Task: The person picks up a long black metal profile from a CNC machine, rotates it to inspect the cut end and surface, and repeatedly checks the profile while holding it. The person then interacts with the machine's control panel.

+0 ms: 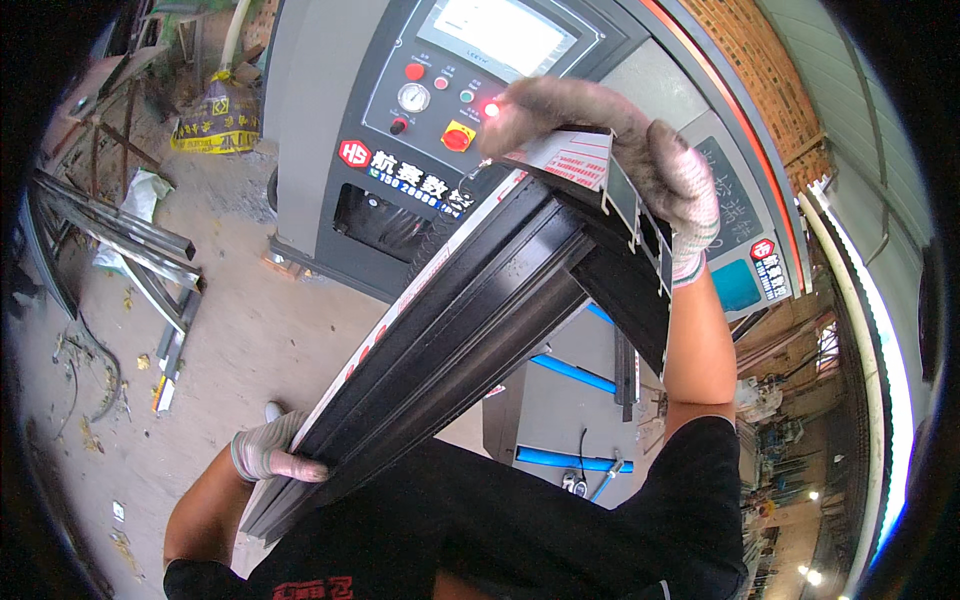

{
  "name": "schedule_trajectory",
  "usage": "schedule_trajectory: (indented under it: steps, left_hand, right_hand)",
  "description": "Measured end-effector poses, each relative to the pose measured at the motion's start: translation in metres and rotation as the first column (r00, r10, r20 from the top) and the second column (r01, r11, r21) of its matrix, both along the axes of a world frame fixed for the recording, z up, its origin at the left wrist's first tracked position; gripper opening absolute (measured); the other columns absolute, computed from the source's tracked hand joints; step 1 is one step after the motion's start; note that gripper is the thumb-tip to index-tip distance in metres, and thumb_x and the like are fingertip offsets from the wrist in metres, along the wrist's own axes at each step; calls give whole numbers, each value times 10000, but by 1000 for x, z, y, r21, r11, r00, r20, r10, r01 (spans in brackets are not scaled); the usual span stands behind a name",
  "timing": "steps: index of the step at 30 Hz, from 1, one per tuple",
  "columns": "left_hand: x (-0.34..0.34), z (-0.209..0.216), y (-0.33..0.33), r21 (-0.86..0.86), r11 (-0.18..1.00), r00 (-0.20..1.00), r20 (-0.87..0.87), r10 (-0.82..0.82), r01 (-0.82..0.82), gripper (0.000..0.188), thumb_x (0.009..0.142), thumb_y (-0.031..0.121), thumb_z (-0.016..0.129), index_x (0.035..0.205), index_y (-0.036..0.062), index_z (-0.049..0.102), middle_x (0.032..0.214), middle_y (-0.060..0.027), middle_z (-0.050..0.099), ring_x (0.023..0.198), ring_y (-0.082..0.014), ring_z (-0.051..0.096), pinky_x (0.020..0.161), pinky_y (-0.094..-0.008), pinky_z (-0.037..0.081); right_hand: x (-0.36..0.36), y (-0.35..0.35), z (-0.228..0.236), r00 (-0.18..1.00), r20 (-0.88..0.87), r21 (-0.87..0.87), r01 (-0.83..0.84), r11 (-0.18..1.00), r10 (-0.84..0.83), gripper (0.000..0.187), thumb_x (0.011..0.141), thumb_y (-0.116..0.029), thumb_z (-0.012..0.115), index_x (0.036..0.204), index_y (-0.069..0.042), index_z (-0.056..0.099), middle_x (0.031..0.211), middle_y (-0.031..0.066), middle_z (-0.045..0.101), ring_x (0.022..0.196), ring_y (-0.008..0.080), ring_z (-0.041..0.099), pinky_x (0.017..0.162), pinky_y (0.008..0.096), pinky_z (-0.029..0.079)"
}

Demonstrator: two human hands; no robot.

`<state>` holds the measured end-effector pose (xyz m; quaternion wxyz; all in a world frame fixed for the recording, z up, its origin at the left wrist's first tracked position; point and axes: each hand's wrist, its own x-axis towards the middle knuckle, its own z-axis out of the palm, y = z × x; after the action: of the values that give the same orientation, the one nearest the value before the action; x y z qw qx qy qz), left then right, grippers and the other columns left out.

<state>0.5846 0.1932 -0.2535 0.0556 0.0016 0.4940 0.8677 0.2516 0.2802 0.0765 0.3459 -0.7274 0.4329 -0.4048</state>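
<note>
While the gloved left hand point(268, 455) gripped a black profile point(445, 315) low down, the gloved right hand point(640, 150) clasped its upper end; beyond stood a grey machine point(330, 120).

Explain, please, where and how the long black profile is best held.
Probably grip the long black profile by its lower left edge, from the left, thumb on top like the left hand; its long, slanting run suggests supporting the upper end too.
</note>
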Motion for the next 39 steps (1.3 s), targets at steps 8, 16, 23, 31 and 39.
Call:
schedule_trajectory:
  steps: [8,16,23,31,39]
  left_hand:
    - [4,34,-10,-348,912,972,7,235,-218,780,735,344,927,1323,-62,614,1120,-144,726,1037,-216,661,959,-357,508]
    - [3,84,-16,-665,656,905,-72,419,-357,842,773,365,840,1442,-38,523,1192,-192,710,1078,-293,699,979,-405,526]
    - [-4,77,-17,-927,230,882,-172,438,-295,818,727,321,815,1439,21,547,1026,-209,698,935,-384,718,860,-409,575]
    - [-9,68,-26,-948,-157,871,-316,375,-276,907,644,255,797,1483,46,521,1008,-217,633,873,-386,648,797,-437,555]
    - [-9,97,-54,-794,-513,834,-498,237,-328,976,583,189,766,1516,77,504,1061,-201,613,918,-389,624,820,-465,544]
  right_hand:
    - [-19,-17,6,978,-43,-263,185,947,-203,981,958,-704,520,1580,27,316,1590,216,404,1505,354,342,1273,414,194]
    - [-91,-2,-19,928,-180,398,372,838,-326,1298,763,-966,404,1498,104,417,1412,278,571,1339,275,549,1123,369,455]
    - [-76,71,-58,698,-562,229,646,728,-443,649,1019,-460,623,1388,67,542,1219,122,671,1077,141,622,979,307,500]
    - [-45,117,-105,838,-238,425,544,723,-491,1268,617,-232,1008,1579,50,232,1306,205,641,1218,267,625,1040,405,522]
    - [-32,143,-155,850,-56,112,527,843,-524,1247,578,-311,1020,1561,-26,308,1401,178,558,1331,312,519,1144,464,409]
